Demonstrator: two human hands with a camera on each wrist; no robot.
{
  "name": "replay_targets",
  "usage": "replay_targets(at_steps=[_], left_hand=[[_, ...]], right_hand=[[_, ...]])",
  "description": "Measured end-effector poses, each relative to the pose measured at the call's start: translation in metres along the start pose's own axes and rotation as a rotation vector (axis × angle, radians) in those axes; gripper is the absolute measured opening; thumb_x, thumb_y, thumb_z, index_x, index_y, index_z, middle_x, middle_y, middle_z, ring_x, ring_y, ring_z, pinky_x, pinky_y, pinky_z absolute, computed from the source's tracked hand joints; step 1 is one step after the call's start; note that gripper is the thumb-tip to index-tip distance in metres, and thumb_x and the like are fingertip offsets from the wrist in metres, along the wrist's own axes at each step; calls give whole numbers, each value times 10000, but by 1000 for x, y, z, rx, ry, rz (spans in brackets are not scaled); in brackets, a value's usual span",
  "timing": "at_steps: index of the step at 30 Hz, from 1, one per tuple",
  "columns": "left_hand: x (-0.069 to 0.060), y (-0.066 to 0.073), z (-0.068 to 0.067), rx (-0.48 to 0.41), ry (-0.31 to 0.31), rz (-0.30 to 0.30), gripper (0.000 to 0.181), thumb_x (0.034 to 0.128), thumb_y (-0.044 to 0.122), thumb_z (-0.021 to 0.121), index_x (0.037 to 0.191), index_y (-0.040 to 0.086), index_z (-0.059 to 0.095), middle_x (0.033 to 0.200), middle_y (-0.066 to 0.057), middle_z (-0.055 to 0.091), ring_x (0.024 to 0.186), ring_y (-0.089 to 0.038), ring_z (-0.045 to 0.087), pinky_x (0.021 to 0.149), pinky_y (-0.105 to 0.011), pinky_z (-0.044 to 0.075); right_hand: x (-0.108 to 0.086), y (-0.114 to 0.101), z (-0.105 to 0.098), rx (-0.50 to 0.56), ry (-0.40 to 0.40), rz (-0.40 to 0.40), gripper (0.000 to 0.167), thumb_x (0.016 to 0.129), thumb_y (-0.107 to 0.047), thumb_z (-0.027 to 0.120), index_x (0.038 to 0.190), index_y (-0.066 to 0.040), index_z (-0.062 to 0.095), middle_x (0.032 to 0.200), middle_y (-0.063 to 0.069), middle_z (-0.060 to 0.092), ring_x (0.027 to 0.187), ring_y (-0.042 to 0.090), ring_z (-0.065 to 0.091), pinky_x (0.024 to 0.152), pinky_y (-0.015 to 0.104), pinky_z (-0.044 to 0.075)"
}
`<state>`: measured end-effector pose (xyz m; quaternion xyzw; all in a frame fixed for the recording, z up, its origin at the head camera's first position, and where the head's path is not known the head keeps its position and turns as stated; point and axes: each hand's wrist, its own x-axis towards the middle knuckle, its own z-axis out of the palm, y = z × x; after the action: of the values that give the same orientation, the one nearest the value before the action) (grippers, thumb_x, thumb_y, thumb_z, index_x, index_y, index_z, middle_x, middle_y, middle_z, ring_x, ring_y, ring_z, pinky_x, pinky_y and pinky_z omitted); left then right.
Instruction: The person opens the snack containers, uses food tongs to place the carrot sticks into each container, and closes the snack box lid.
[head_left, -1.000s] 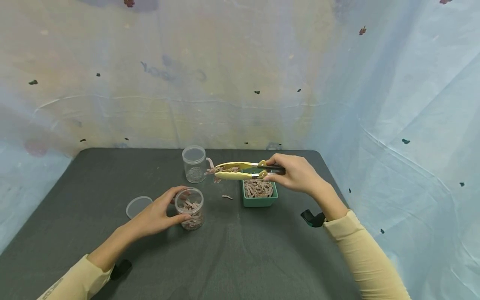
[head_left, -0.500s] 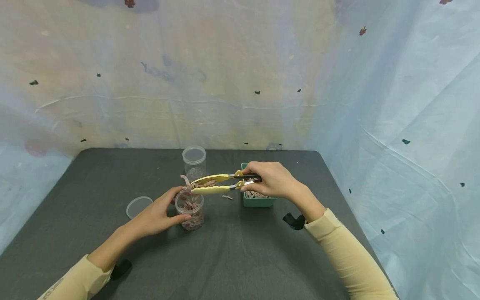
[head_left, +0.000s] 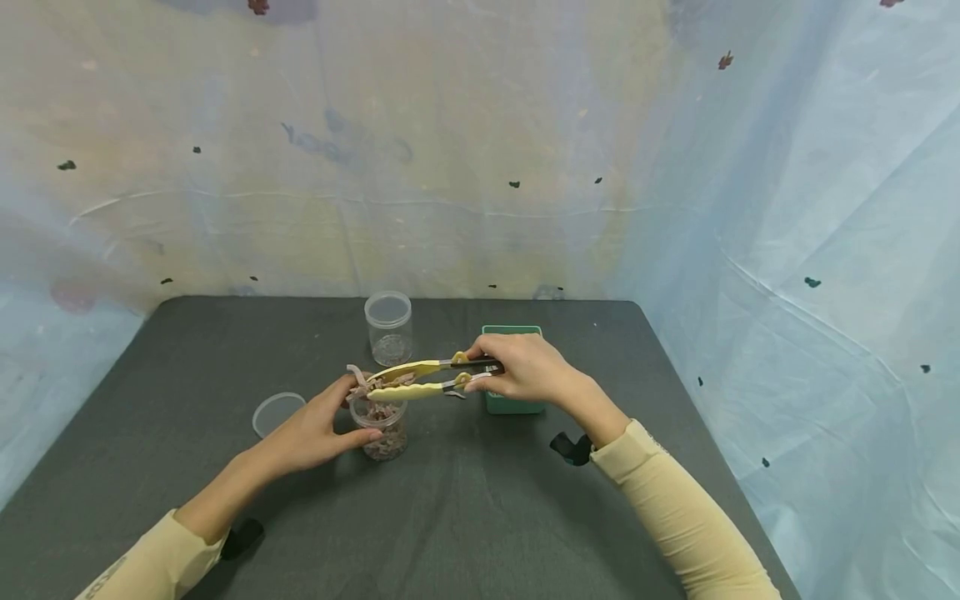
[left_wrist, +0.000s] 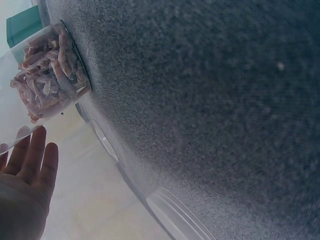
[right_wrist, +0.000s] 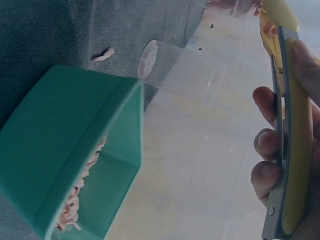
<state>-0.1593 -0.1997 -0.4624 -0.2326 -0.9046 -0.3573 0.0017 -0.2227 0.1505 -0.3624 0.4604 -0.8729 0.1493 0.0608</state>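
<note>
My left hand [head_left: 318,429] holds a clear plastic jar [head_left: 386,442], its thumb in front and fingers behind. Pale brownish-pink strips [left_wrist: 47,75] fill the jar's lower part in the left wrist view. In my right hand [head_left: 534,367] is a pair of yellow-tipped tongs [head_left: 408,392], gripped by the handles. The tongs pinch a bunch of the same strips [head_left: 360,380] right over the jar's mouth, and some stick out past the tips. Beneath the right hand stands a green square container [right_wrist: 60,115], with more strips [right_wrist: 72,205] inside, as the right wrist view shows.
Behind the held jar stands a second clear jar [head_left: 390,333]. A clear round lid [head_left: 277,414] lies left of the left hand. One loose strip [right_wrist: 103,54] is on the dark table [head_left: 465,517]. Plastic sheeting [head_left: 450,125] hangs behind and at the sides.
My right hand has carried the tongs and strips leftward and down, from beside the rear jar to over the held jar. The left hand and its jar have stayed put.
</note>
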Motion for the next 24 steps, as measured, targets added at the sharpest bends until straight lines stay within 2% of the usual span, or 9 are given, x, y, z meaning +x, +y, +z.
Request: replay_targets(at_steps=[3, 7, 16, 22, 24], left_hand=[[2, 0, 1, -10, 17, 36, 522, 933, 427, 797, 1281, 209, 475, 1466, -125, 537, 1298, -373, 566, 969, -623, 498], [3, -1, 2, -20, 23, 56, 539, 923, 407, 813, 1308, 221, 485, 1475, -96, 539, 1324, -350, 554, 996, -624, 486], [2, -1, 1, -16, 18, 37, 545, 925, 435, 803, 1319, 225, 490, 1499, -82, 521, 1286, -304, 574, 977, -558, 514], [0, 0, 0, -16, 3, 24, 797, 923, 484, 788, 1536, 153, 400, 1433, -65, 546, 1231, -262, 606, 956, -539, 522], [0, -1, 1, -21, -1, 22, 836, 922, 492, 787, 1562, 145, 377, 1402, -55, 557, 1197, -251, 618, 939, -530, 524]], right_hand=[[-1, 1, 1, -7, -11, 1, 414, 893, -435, 809, 1156, -135, 696, 1101, -18, 744, 800, 79, 684, 690, 246, 537], [1, 0, -2, -20, -39, 0, 408, 897, -455, 798, 1151, -151, 702, 1084, -34, 742, 789, 68, 666, 684, 245, 527], [10, -4, -14, -31, -120, 14, 403, 900, -475, 795, 1153, -173, 714, 1062, -46, 740, 762, 42, 618, 635, 230, 485], [13, -5, -17, -29, -161, 22, 427, 902, -481, 794, 1184, -170, 716, 1088, -32, 740, 786, 72, 638, 625, 236, 481], [14, -5, -17, -29, -163, 15, 434, 903, -482, 792, 1190, -165, 715, 1094, -23, 741, 799, 96, 657, 625, 241, 481]])
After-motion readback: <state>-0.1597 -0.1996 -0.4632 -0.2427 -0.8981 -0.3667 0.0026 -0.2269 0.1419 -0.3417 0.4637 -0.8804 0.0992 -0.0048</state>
